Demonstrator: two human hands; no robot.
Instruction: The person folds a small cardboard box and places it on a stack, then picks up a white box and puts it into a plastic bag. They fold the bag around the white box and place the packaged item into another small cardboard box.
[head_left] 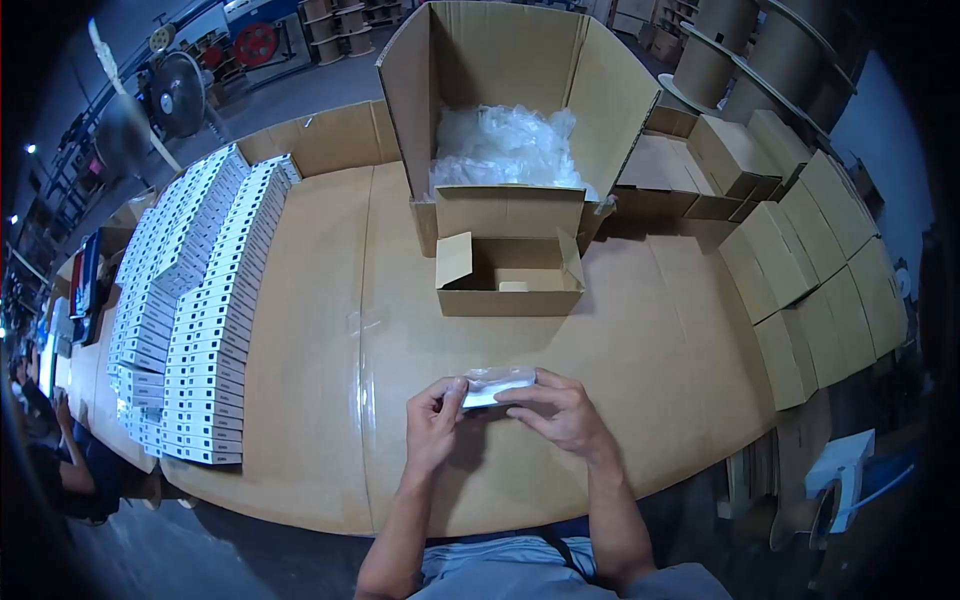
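Note:
Just above the cardboard-covered table [310, 400], my left hand [435, 415] and my right hand [562, 410] hold a small white item in clear plastic [495, 386] between them. The left fingers pinch its left end, and the right fingers close on its right end. Beyond my hands stands an open cardboard box [510, 303] with its flaps up and a small pale piece inside. Behind that, a large open carton [510, 50] holds crumpled clear plastic bags [505, 145].
Long stacks of small white boxes [205, 330] line the left side. Closed brown cartons [825, 320] are stacked at the right, with an open carton [665, 165] behind. A person [75, 460] is at the far left. Large spools [705, 65] stand at the back right.

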